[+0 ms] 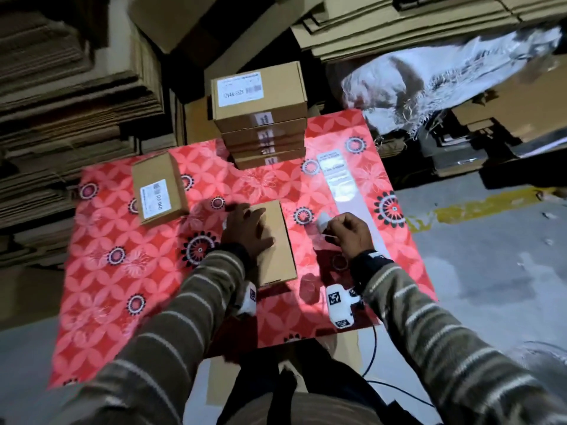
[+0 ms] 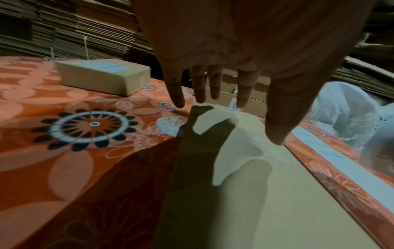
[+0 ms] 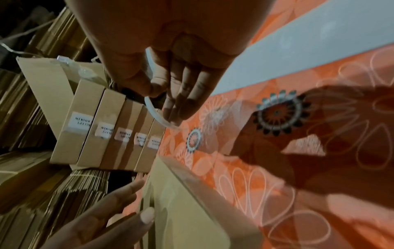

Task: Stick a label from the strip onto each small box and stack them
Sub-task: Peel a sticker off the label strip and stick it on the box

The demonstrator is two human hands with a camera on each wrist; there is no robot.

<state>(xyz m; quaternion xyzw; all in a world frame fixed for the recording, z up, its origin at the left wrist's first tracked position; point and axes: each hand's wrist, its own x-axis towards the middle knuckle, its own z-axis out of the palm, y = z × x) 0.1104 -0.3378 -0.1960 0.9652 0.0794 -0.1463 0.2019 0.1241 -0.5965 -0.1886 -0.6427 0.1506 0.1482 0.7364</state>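
Note:
A plain brown small box (image 1: 277,243) (image 2: 266,193) (image 3: 192,202) lies on the red flowered table, long side running away from me. My left hand (image 1: 248,231) (image 2: 213,94) (image 3: 119,217) rests flat on its near-left part, fingers straight and spread. To the right, my right hand (image 1: 343,230) (image 3: 166,94) pinches a small white label (image 1: 322,221) (image 3: 156,112) that curls below the fingertips, just above the table. The white label strip (image 1: 337,176) (image 2: 341,161) (image 3: 298,53) lies far right of the box. A stack of labelled boxes (image 1: 264,118) (image 3: 110,128) stands at the table's far edge.
Another labelled box (image 1: 158,188) (image 2: 102,75) lies at the table's far left. Piles of flat cardboard (image 1: 61,87) crowd the left and back, and crumpled silver wrap (image 1: 429,87) lies at the back right. A grey floor (image 1: 491,256) with a yellow line runs along the right.

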